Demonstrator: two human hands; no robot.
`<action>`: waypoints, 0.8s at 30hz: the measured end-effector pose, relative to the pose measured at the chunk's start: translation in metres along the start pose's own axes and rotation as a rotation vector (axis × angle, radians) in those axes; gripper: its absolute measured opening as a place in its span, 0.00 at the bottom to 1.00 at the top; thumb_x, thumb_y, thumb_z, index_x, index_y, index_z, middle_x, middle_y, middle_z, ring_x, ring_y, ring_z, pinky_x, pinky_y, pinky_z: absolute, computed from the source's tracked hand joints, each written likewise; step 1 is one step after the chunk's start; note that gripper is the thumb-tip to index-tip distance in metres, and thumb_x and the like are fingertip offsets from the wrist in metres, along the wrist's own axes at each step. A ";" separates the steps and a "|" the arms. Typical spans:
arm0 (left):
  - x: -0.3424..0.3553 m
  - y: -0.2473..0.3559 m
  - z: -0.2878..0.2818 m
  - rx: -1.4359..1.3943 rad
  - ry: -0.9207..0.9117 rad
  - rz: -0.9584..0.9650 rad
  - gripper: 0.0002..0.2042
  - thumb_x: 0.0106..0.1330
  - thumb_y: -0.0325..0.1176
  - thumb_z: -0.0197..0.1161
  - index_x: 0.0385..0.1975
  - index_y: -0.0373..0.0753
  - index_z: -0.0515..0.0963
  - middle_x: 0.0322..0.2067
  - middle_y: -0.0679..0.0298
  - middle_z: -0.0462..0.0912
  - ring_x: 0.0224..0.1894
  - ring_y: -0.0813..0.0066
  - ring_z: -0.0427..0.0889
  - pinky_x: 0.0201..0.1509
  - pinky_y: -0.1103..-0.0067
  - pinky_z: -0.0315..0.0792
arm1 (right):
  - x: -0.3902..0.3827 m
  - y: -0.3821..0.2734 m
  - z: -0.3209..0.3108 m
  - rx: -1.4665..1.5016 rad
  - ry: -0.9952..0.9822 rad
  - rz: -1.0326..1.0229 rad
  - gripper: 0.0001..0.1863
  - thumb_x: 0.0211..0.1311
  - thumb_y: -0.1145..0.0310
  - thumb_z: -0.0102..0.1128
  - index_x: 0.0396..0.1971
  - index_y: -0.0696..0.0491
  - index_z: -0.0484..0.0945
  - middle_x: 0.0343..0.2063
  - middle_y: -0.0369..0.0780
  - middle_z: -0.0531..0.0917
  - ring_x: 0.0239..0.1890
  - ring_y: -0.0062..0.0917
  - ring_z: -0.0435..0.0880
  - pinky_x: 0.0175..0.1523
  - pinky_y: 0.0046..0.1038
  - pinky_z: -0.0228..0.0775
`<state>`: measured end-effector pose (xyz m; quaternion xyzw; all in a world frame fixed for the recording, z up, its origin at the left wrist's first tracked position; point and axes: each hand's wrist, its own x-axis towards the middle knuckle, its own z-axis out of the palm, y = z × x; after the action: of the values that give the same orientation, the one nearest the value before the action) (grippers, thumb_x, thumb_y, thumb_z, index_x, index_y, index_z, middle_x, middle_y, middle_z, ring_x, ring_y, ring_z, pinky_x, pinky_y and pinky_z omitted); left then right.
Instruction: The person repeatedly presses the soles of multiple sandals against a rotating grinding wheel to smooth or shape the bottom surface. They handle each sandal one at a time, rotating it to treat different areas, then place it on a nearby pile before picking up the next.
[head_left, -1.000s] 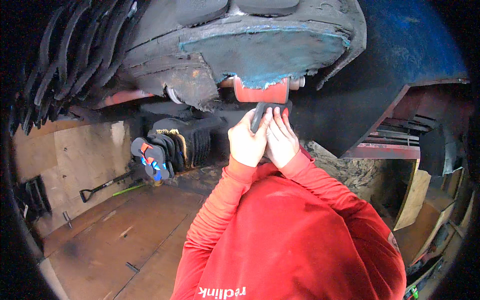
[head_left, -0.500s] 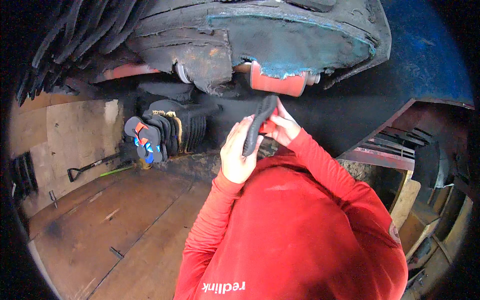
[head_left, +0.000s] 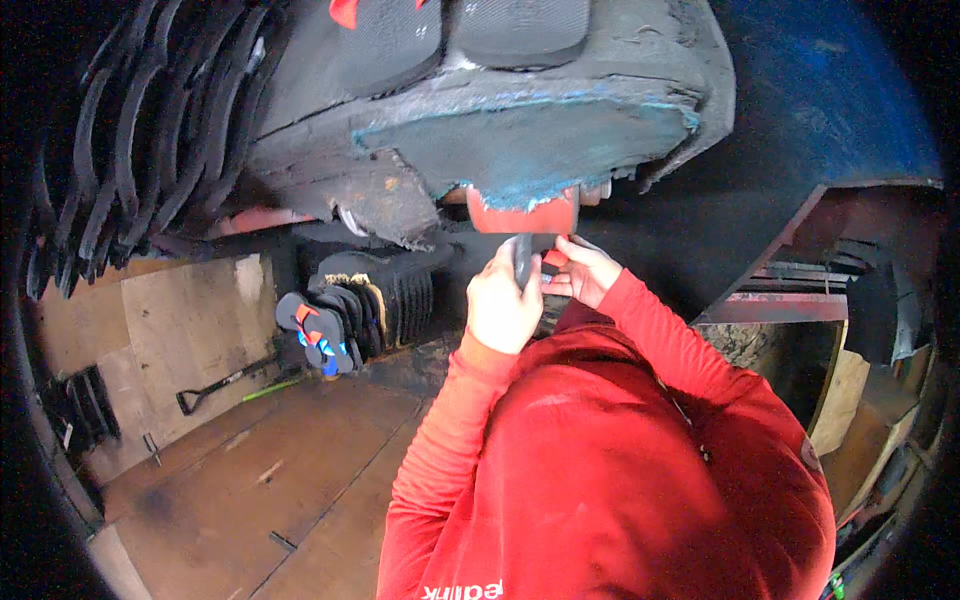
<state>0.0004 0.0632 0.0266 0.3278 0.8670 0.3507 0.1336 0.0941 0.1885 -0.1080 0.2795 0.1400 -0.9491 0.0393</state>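
Observation:
A black flip-flop [head_left: 523, 262] with a red strap is between my hands, standing on edge just under a red, cylindrical sanding drum [head_left: 525, 216]. Its upper end meets the drum's lower edge, or comes very near; which of the two I cannot tell. My left hand [head_left: 502, 308] is closed around the sole from the left. From the right, my right hand [head_left: 592, 272] grips the same flip-flop near the strap, its fingers bent. Much of the sole is hidden behind the left hand. Above the drum hangs a ragged, dust-covered guard [head_left: 540, 145].
Two black flip-flops [head_left: 525, 32] lie on the dusty ledge above the guard. Curved black soles [head_left: 130, 130] hang in a row at upper left. More flip-flops [head_left: 325, 335] are stacked at left, near a long-handled tool [head_left: 225, 388]. A wooden frame [head_left: 835, 390] stands at right.
Both hands have brought the flip-flop up to the drum, and it now stands more upright. The view has shifted, so flip-flops on the ledge above now show.

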 end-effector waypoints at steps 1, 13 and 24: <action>-0.003 0.004 -0.004 -0.005 0.041 0.015 0.14 0.66 0.30 0.61 0.48 0.31 0.78 0.38 0.46 0.85 0.41 0.52 0.87 0.45 0.69 0.79 | -0.003 -0.004 0.003 -0.040 -0.005 0.015 0.25 0.68 0.58 0.62 0.57 0.52 0.65 0.49 0.45 0.80 0.45 0.41 0.85 0.50 0.46 0.82; -0.076 0.048 -0.075 -0.016 0.069 -0.044 0.20 0.65 0.22 0.60 0.57 0.31 0.73 0.46 0.42 0.82 0.49 0.49 0.85 0.51 0.68 0.79 | -0.045 0.010 0.069 -0.032 -0.198 -0.014 0.54 0.64 0.71 0.66 0.75 0.43 0.31 0.48 0.43 0.80 0.38 0.33 0.87 0.43 0.40 0.85; -0.074 0.023 -0.050 -0.124 0.094 0.013 0.20 0.64 0.23 0.61 0.57 0.31 0.73 0.42 0.42 0.83 0.45 0.48 0.85 0.48 0.69 0.79 | -0.039 -0.008 0.059 -0.214 -0.211 -0.024 0.21 0.74 0.69 0.51 0.64 0.50 0.65 0.55 0.39 0.78 0.57 0.32 0.80 0.57 0.42 0.79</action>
<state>0.0434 0.0007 0.0785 0.3078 0.8468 0.4194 0.1106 0.0946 0.1790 -0.0374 0.1710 0.2388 -0.9532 0.0722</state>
